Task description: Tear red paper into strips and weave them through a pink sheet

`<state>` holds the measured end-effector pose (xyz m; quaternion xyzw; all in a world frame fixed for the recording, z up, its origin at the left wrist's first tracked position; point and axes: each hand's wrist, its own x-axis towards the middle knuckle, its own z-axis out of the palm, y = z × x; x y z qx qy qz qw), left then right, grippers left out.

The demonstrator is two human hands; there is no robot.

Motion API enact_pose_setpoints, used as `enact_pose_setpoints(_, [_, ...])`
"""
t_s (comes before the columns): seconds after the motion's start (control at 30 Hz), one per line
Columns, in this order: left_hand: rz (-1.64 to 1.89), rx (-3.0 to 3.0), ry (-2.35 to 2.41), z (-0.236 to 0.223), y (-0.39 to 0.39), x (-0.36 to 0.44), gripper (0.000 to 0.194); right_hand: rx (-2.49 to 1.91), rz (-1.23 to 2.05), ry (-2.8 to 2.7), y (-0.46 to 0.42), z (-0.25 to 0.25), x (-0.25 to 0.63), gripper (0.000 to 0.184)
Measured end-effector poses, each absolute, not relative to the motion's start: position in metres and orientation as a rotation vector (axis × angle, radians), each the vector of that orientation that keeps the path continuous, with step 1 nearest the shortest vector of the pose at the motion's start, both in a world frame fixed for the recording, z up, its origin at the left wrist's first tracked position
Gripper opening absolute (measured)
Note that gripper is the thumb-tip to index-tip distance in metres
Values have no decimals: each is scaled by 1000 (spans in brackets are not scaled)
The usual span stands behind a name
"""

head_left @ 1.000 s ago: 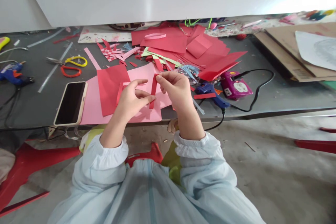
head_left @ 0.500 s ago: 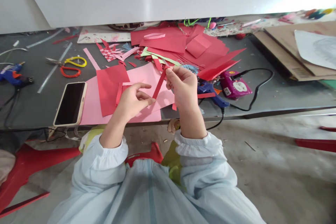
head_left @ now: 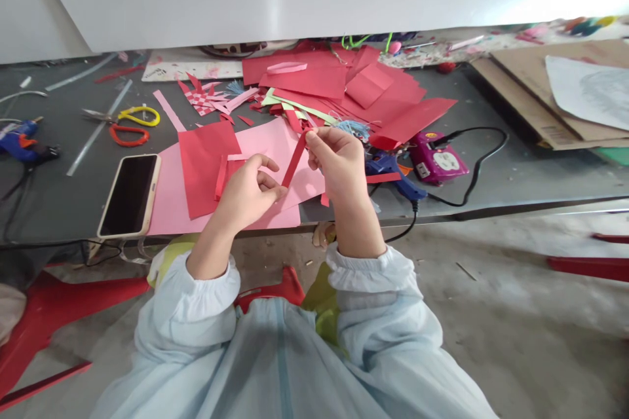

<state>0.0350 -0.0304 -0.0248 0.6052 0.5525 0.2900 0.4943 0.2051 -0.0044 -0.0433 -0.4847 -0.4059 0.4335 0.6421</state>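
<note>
A narrow red paper strip slants between my two hands above the pink paper sheet. Its upper end is pinched between the thumb and fingers of my right hand. At the lower end, the thumb and a curled finger of my left hand close on the strip, with the index finger bent above. Under and left of that hand lies a red paper rectangle with folded red and pink strips on it.
Left are a phone, scissors and a blue glue gun. Red paper sheets and a woven paper piece lie behind. Another glue gun, a purple box with a cord, and cardboard are right.
Both hands and the strip stay in nearly the same pose, with the strip tilted slightly more toward the camera's left. The whole view has shifted a little.
</note>
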Motion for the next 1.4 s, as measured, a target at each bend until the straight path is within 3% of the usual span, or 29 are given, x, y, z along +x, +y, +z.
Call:
enact_pose_setpoints(0.1, [766, 1416, 1354, -27, -29, 34, 34, -1203, 986, -1017, -3, -46, 212, 12])
enact_pose_setpoints(0.27, [885, 1316, 1371, -27, -27, 31, 38, -1372, 709, -1334, -7, -47, 220, 13])
enact_pose_setpoints(0.37, [903, 1308, 1371, -26, -26, 30, 38, -1270, 861, -1529, -14, -44, 214, 9])
enact_pose_setpoints(0.63, [904, 1443, 1387, -25, -20, 16, 18, -1227, 1075, -1530, -26, -55, 183, 23])
enact_pose_setpoints(1.03, [857, 1635, 1235, -17, -23, 3, 51, -1175, 776, -1582, -31, -59, 169, 11])
enact_pose_setpoints(1.4, [628, 1975, 1513, -6, -23, -11, 23, -1178, 822, -1443, -27, -45, 173, 16])
